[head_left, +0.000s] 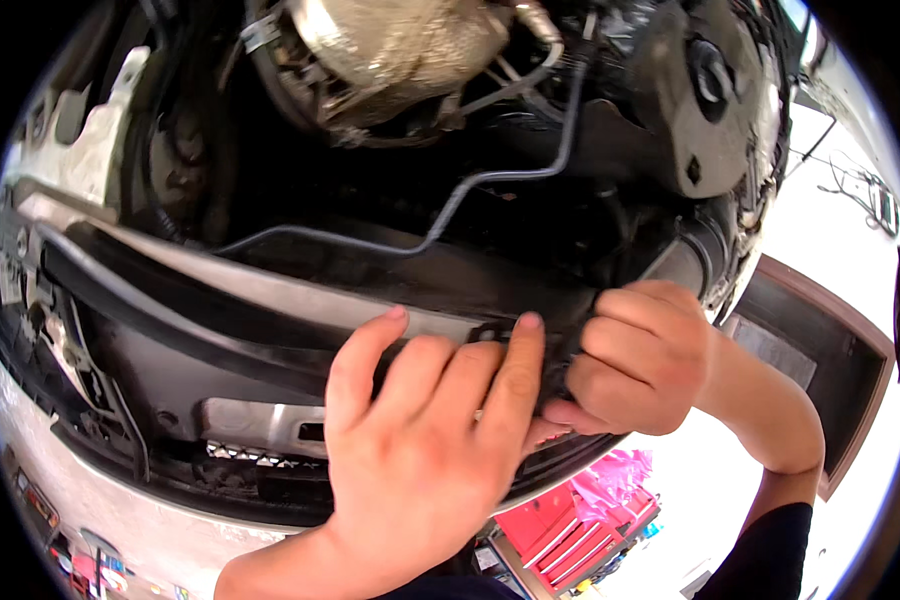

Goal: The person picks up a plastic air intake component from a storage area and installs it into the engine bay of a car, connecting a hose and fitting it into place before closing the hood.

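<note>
Both hands are at the front edge of a car's engine bay. My left hand [430, 440] lies over the dark front crossmember [190, 335], its fingers spread, some bent over the edge and the index finger stretched forward. Close on its right, my right hand [640, 365] is closed like a fist against the same edge. Whatever its fingers hold is hidden. A small dark fitting [488, 332] shows by the left index finger. Behind the hands runs a pale metal strip [270, 290] along the crossmember.
A thin bent metal pipe [470, 190] crosses the dark bay ahead. Beyond it sits a crumpled metallic heat shield [400, 45]. A black cover [690, 120] is at the far right. Below stands a red tool cabinet [570, 540] with pink plastic [615, 480] on it.
</note>
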The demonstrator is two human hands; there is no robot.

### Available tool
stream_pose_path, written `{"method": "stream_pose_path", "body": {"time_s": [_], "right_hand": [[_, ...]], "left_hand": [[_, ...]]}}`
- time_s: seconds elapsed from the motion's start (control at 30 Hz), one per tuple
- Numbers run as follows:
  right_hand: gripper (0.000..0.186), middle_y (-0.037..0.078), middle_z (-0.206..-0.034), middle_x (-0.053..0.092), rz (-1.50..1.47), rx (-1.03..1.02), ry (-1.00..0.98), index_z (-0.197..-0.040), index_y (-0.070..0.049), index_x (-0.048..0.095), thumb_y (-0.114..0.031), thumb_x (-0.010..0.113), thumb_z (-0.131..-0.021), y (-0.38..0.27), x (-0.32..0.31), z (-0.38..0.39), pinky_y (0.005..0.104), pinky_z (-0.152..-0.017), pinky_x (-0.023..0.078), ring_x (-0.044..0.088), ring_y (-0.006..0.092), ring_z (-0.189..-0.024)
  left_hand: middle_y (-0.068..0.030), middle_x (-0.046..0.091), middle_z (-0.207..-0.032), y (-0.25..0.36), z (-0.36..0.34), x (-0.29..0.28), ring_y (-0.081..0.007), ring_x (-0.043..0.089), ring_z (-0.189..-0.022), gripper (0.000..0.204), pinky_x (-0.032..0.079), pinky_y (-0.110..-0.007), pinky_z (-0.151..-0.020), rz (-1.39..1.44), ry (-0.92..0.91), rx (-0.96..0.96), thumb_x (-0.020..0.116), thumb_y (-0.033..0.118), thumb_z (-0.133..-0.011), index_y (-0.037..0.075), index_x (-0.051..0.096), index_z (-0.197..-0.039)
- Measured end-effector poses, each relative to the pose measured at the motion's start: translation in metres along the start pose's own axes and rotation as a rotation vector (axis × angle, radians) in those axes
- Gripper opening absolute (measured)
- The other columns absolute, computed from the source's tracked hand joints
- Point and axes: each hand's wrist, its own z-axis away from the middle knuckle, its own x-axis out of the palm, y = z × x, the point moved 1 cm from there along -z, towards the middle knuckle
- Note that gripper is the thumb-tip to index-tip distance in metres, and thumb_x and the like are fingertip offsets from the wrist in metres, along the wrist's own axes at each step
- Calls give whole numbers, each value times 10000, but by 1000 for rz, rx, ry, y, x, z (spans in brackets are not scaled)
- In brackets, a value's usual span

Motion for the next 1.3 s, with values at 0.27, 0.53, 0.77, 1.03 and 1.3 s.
{"method": "stream_pose_path", "body": {"time_s": [0.27, 0.53, 0.77, 1.03, 1.3], "right_hand": [[327, -1, -622, 353, -65, -139, 81, -627, -126, 434, -306, 667, -769, 16, 16, 6, 261, -366, 319, 409, 118, -500], [164, 108, -673, 676, -149, -65, -194, -650, -39, 637, -169, 650, -748, 5, -7, -7, 397, -511, 551, 689, 279, -631], [152, 49, -807, 720, -83, 81, -283, -835, -93, 728, -206, 713, -734, -8, -21, -7, 395, -618, 581, 712, 266, -786], [106, 60, -641, 661, -45, 148, -139, -708, -101, 713, -204, 694, -691, -13, -4, -12, 374, -517, 540, 681, 252, -620], [210, 12, -566, 447, 194, -190, 32, -606, -97, 510, -232, 628, -714, 7, 1, -1, 291, -417, 475, 565, 145, -488]], "left_hand": [[-86, 629, -704, 7, -33, -11, -259, 561, -697, 281, 352, -402, -915, 195, -233, -114, 789, 154, -620, -9, 682, -822], [-71, 607, -754, 14, -11, -10, -264, 481, -859, 230, 311, -410, -1013, 84, -205, -268, 726, 47, -685, 9, 633, -892], [-61, 627, -803, 6, 6, -2, -228, 464, -919, 213, 333, -364, -966, 54, -144, -296, 777, 119, -761, 6, 633, -871], [-32, 606, -772, 8, 6, -3, -242, 463, -932, 306, 299, -357, -983, 81, -108, -382, 812, 233, -726, 39, 632, -881], [-52, 678, -753, 22, -7, -8, -227, 582, -750, 222, 341, -384, -950, 58, -82, -275, 807, 139, -711, 42, 739, -898]]}}
